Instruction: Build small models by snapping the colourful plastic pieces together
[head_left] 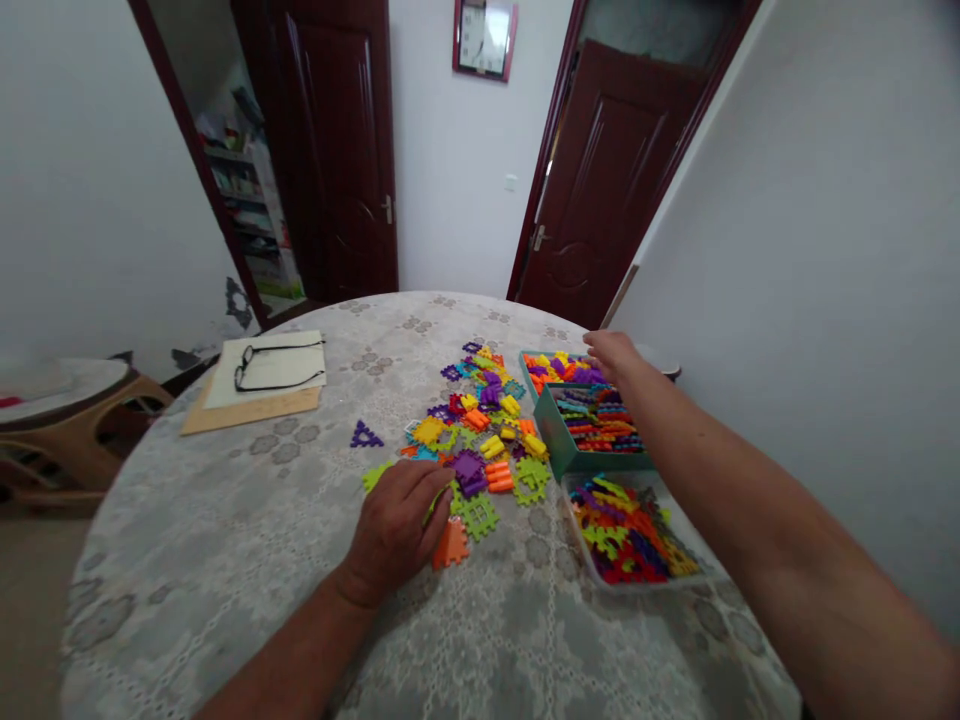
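My left hand is at the near edge of a pile of plastic building pieces, its thumb and fingers closed on a lime-green interlocking piece, mostly hidden by the fingers. Beside it lie an orange piece, a green window-shaped piece and a purple piece. Over on the right, my right hand reaches above the far teal bin of orange, yellow and purple pieces. Its fingers look stretched out, with nothing visible in them.
A second teal bin holds flat pieces in rows, and a clear tub of mixed pieces stands nearer. A purple triangle lies apart from the pile. Glasses rest on papers at the left of the round table.
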